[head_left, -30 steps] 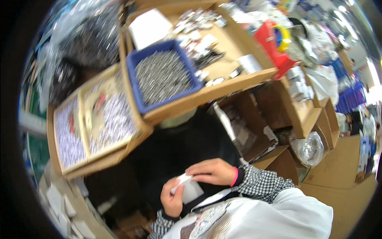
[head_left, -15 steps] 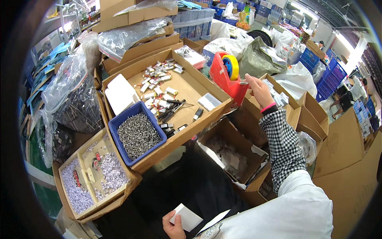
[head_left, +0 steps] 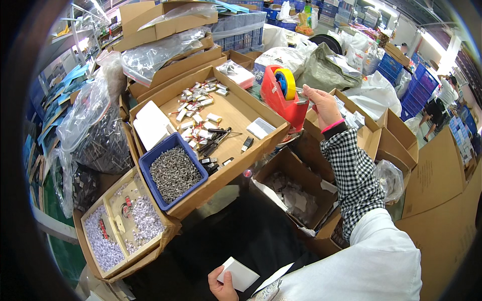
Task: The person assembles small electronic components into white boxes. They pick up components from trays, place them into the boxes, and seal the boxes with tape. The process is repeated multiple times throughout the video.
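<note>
Now my left hand (head_left: pixel 223 287) is gripping a white box (head_left: pixel 240 274); my right hand (head_left: pixel 324 107) is pinching together, with tape dispenser (head_left: pixel 271 93) just leftward.

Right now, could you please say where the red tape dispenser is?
The red tape dispenser is right of centre in the head view's upper half, between the cardboard tray and the right hand.
</note>
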A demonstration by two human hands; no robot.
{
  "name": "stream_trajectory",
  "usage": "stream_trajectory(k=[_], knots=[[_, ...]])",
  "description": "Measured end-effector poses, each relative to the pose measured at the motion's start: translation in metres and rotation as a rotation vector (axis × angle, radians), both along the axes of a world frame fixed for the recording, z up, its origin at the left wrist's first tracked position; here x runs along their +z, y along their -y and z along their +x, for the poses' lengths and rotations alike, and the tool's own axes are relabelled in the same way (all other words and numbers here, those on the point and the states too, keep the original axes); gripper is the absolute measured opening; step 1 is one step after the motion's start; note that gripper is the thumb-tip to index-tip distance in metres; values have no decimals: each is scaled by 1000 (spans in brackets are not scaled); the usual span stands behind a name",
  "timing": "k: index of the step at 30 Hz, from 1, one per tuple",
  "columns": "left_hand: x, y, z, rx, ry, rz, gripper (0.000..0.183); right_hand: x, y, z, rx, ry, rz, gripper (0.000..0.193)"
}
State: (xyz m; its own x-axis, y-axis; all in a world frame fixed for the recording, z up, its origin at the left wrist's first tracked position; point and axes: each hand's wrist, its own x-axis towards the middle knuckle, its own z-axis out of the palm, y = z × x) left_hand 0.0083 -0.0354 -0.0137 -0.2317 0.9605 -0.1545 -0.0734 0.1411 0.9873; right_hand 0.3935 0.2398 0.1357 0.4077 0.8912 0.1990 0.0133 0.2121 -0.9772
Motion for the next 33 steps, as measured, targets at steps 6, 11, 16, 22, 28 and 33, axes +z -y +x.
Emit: stream_trajectory(k=[6, 11, 16, 22, 28, 33], knots=[[-3, -1, 2, 5, 33, 11, 23, -5, 21, -4, -56, -92, -93, 24], [-4, 0, 0, -2, 40, 13, 23, -25, 39, -10, 4, -266, -164, 20], [-4, 2, -2, -19, 23, 14, 24, -36, 37, -12, 83, -368, -80, 21], [2, 1, -1, -93, -65, 39, 30, -60, 25, -30, 135, -734, 86, 15], [4, -2, -3, -14, -177, 34, 28, -83, 68, -81, 293, -728, -186, 13], [-2, 4, -4, 13, -310, 41, 29, -121, 156, -166, 812, -457, -715, 21]])
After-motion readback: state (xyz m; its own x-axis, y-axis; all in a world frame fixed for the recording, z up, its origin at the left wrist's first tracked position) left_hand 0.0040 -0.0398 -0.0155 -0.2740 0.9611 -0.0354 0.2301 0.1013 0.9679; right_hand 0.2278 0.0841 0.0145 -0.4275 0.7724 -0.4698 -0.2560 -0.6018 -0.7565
